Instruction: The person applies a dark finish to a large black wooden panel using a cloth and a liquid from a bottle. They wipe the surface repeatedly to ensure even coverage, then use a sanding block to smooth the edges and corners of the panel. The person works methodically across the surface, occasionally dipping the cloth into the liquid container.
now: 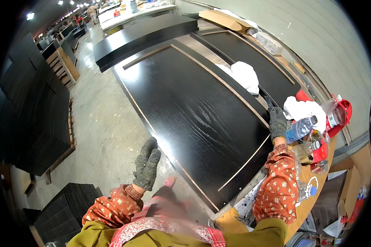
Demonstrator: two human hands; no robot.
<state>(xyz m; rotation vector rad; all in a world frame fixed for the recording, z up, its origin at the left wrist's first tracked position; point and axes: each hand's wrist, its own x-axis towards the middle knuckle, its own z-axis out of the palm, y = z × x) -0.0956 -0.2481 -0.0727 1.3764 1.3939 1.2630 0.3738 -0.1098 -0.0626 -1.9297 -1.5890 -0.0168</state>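
Note:
A large black wood-grain panel [193, 119] lies in front of me, with pale narrow strips along its edges. My left hand [146, 164], in a grey knit glove, hangs just off the panel's left edge. Its fingers are stretched out and nothing shows in them. At the panel's right edge is my right hand [278, 123], also gloved, with its fingers reaching forward over the edge; its thumb side is partly hidden. Just beyond it lies a white cloth bundle [245, 77]. A second black panel [245, 53] rests farther right.
Plastic bottles [301, 128], a white cloth [303, 109] and red items crowd the wooden tabletop [313, 181] at right. Stacked black boards [148, 37] stand beyond the panel. More stacks [33, 111] line the left floor. Cardboard boxes [348, 193] sit at lower right.

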